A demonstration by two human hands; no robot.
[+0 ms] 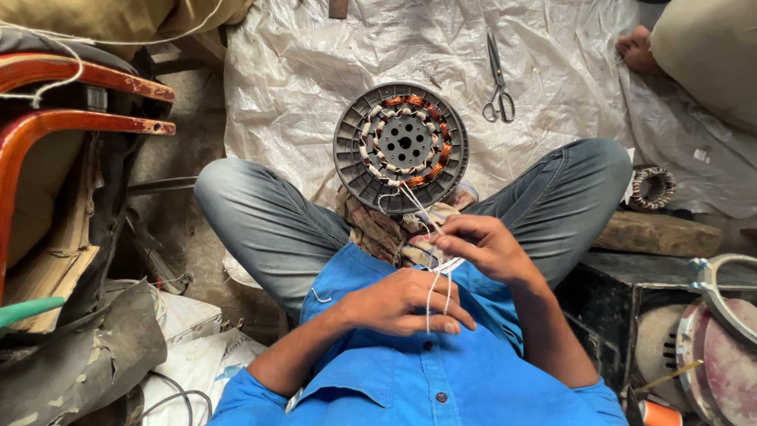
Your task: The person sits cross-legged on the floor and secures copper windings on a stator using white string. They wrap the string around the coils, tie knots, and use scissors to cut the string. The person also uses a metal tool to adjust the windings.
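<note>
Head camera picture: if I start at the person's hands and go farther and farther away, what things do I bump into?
Left hand → right hand, both on the white string → crumpled cloth → round grey motor part with copper windings → scissors on the white plastic sheet.

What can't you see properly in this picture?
- Head view: how the white string is caught between the left hand and right hand; fingers cover it.
- Where the string joins the round coil disc: too small.
- The metal ring at the right: cut off by the edge.
- The person beside the scissors: only a foot shows.
</note>
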